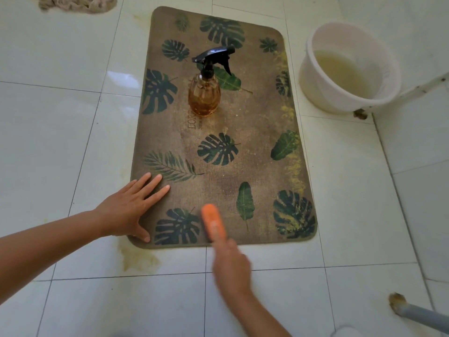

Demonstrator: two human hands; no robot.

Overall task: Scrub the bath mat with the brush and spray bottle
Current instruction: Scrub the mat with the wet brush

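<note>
Head camera view, looking down at a white tiled floor (73, 130): a brown bath mat (255, 122) printed with dark green leaves lies flat, its long side running away from the person. The left hand (128, 207) presses flat on the mat's near left corner, fingers spread and holding nothing, the thumb at the near edge. The right hand (230, 266), blurred, is wrapped around the handle of an orange brush (213, 224), whose head rests on the mat's near edge between two leaf prints. An amber spray bottle (204, 93) with a black trigger head stands upright on the middle of the mat, well apart from both hands. A pale bucket (315, 76) holding cloudy yellowish water sits on the tiles just beyond the mat's far right side. A crumpled cloth (77, 3) lies at the top left, and yellowish stains mark the tiles near the mat's near left corner.
</note>
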